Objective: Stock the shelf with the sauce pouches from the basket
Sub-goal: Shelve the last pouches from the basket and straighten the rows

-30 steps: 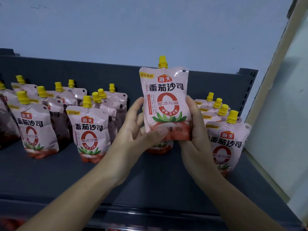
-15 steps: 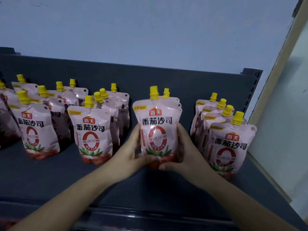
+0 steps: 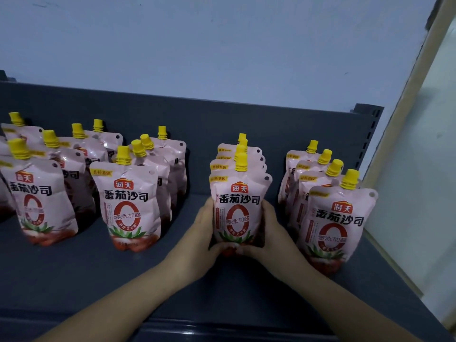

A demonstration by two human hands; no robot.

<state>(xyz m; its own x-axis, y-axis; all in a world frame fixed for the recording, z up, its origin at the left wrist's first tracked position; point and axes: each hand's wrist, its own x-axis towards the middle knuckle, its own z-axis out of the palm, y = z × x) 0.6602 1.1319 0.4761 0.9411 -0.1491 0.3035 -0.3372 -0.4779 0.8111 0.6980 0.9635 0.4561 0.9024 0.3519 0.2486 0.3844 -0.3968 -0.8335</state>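
- Head view: the front pouch (image 3: pixel 238 213) stands on the grey shelf (image 3: pixel 123 280). It heads a file of like pouches (image 3: pixel 223 157) that runs toward the back panel (image 3: pixel 222 114), between the right-hand row (image 3: pixel 335 218) and the left rows (image 3: pixel 128 206).
- The left hand (image 3: pixel 201 240) clasps its left edge and the right hand (image 3: pixel 274 233) its right edge. The fingers of both are curled round the sides low down, and the thumbs meet at the base.
- To finish the placing well, I would seat the bottom flat on the shelf and square the printed face to the front. Then line its yellow cap up with the caps behind and let go with both hands together, so the soft pouch does not tip.
- Press back only lightly. A hard shove could topple the file, and the right-hand row stands near enough to be knocked.
- The thumbs cover the base, so the pouch is probably resting fully on the shelf, but that is not certain.
- The fingertips behind the pouch are out of sight.
- Only caps and top corners of the file show, so its count is unsure.
- The basket is not in view, so the stock left cannot be judged.
- The leftmost pouches are cut off by the frame edge.
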